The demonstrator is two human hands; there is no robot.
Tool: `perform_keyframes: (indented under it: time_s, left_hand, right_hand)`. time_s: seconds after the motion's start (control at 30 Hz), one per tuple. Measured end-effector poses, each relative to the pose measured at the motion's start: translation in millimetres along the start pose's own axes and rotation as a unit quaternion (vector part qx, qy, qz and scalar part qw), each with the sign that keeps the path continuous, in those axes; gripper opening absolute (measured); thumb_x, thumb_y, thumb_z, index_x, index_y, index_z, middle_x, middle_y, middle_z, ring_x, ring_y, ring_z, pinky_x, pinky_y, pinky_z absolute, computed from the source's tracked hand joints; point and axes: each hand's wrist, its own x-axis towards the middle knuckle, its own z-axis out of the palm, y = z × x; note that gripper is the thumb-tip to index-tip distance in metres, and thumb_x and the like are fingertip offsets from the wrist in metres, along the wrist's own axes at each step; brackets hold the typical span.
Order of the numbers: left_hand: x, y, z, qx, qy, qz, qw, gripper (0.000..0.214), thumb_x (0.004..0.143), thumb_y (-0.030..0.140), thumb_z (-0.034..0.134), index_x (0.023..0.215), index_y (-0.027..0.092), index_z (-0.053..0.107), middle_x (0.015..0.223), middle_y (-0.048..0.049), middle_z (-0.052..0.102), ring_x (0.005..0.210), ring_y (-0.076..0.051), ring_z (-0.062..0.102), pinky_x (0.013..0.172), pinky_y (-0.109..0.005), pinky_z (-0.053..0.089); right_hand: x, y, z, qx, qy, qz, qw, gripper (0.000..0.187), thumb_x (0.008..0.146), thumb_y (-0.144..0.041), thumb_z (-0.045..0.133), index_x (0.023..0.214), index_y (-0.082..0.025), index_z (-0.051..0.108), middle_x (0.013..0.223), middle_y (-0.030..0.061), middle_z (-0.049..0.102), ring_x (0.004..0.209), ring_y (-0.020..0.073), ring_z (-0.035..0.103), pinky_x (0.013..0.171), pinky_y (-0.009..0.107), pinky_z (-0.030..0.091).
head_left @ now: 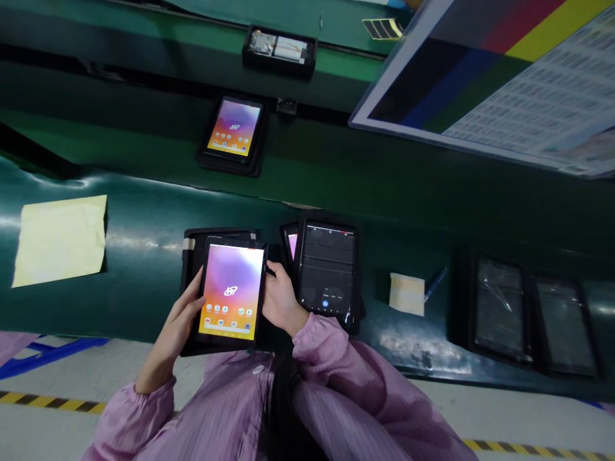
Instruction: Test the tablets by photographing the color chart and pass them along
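Note:
Between my two hands is a tablet [232, 282] with a lit purple-and-orange home screen. The fingers of my left hand [185, 314] wrap its left edge, thumb at the rim of the screen. On the other side my right hand [281, 294] grips the right edge. Under and behind the tablet lies a black tray [192, 256] with a piece of light tape on its corner. Just right of my right hand, a second tablet [329, 269] shows a dark screen. It partly covers another lit tablet [291, 243].
On the back shelf lies a lit tablet [235, 128] in a black tray; behind it is an open black box [279, 51]. A yellow sheet [60, 242] lies left. Rightward are a folded cloth [407, 294], a blue pen [435, 285] and two dark tablets [500, 307]. A chart [504, 83] hangs upper right.

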Motion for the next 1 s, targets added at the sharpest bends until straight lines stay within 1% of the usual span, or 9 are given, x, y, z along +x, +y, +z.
perform_keyframes:
  time_s: [0.13,0.27,0.47,0.63,0.7,0.87,0.93,1.0]
  left_hand:
    - [0.0,0.2,-1.1,0.008,-0.010,-0.002,1.000,0.067,0.090,0.036,0.075,0.154,0.035,0.054,0.167,0.0047,0.041,0.159,-0.034,0.027,0.128,-0.045,0.030]
    - [-0.3,1.3,-0.2,0.009,-0.010,0.001,1.000,0.066,0.091,0.035,0.075,0.154,0.035,0.054,0.167,0.0045,0.041,0.159,-0.033,0.027,0.129,-0.044,0.028]
    - [-1.2,2.3,1.3,0.009,-0.011,0.004,1.000,0.065,0.092,0.036,0.074,0.153,0.035,0.054,0.166,0.0048,0.041,0.158,-0.033,0.028,0.128,-0.045,0.029]
    - [-1.6,3.4,1.4,0.013,-0.014,0.002,1.000,0.067,0.092,0.037,0.073,0.155,0.035,0.051,0.167,0.0036,0.040,0.158,-0.035,0.029,0.127,-0.046,0.031]
    - [-1.7,3.9,1.7,0.015,-0.014,0.004,1.000,0.068,0.091,0.036,0.073,0.155,0.034,0.051,0.167,0.0033,0.040,0.158,-0.034,0.028,0.128,-0.046,0.029]
    - [-1.3,4.0,1.3,0.020,-0.016,0.008,1.000,0.068,0.091,0.036,0.073,0.155,0.033,0.051,0.167,0.0033,0.040,0.158,-0.034,0.028,0.130,-0.044,0.022]
    - [-1.0,3.9,0.7,0.020,-0.020,0.011,1.000,0.068,0.091,0.035,0.074,0.155,0.034,0.051,0.167,0.0039,0.039,0.158,-0.034,0.028,0.130,-0.044,0.023]
    - [-1.1,4.0,0.2,0.019,-0.029,0.011,0.999,0.070,0.090,0.033,0.075,0.155,0.036,0.050,0.168,0.0047,0.038,0.158,-0.034,0.028,0.128,-0.046,0.028]
  right_hand:
    - [-1.0,-0.1,1.8,-0.010,-0.001,-0.002,1.000,0.048,0.098,-0.048,0.037,0.111,-0.017,0.071,0.091,0.0094,0.077,0.086,0.0292,0.073,0.091,0.046,0.056]
    - [-1.3,-0.3,2.6,-0.015,-0.012,0.001,1.000,0.052,0.099,-0.049,0.033,0.109,-0.017,0.072,0.089,0.0102,0.077,0.087,0.0297,0.073,0.092,0.046,0.056]
    - [0.0,-0.2,-1.0,-0.014,-0.017,0.003,1.000,0.048,0.095,-0.052,0.042,0.111,-0.018,0.071,0.090,0.0088,0.077,0.087,0.0294,0.072,0.092,0.046,0.056]
    - [0.5,-0.1,-1.5,-0.022,-0.014,0.008,1.000,0.059,0.101,-0.056,0.030,0.110,-0.016,0.073,0.086,0.0100,0.075,0.084,0.0290,0.072,0.090,0.046,0.057]
    - [0.6,0.1,-1.4,-0.026,-0.012,0.012,1.000,0.062,0.102,-0.059,0.030,0.111,-0.016,0.073,0.086,0.0099,0.075,0.084,0.0287,0.072,0.090,0.045,0.057]
    - [0.4,-0.3,-0.6,-0.025,-0.017,0.017,0.999,0.065,0.101,-0.068,0.036,0.114,-0.016,0.073,0.091,0.0102,0.077,0.087,0.0288,0.073,0.092,0.046,0.057]
    - [0.1,-0.8,0.7,-0.022,-0.020,0.018,0.999,0.066,0.103,-0.068,0.033,0.115,-0.016,0.073,0.093,0.0106,0.077,0.088,0.0288,0.074,0.093,0.046,0.056]
    - [-0.1,-1.2,2.2,-0.022,-0.023,0.018,0.999,0.068,0.105,-0.066,0.027,0.115,-0.016,0.073,0.095,0.0111,0.078,0.090,0.0288,0.074,0.094,0.047,0.056]
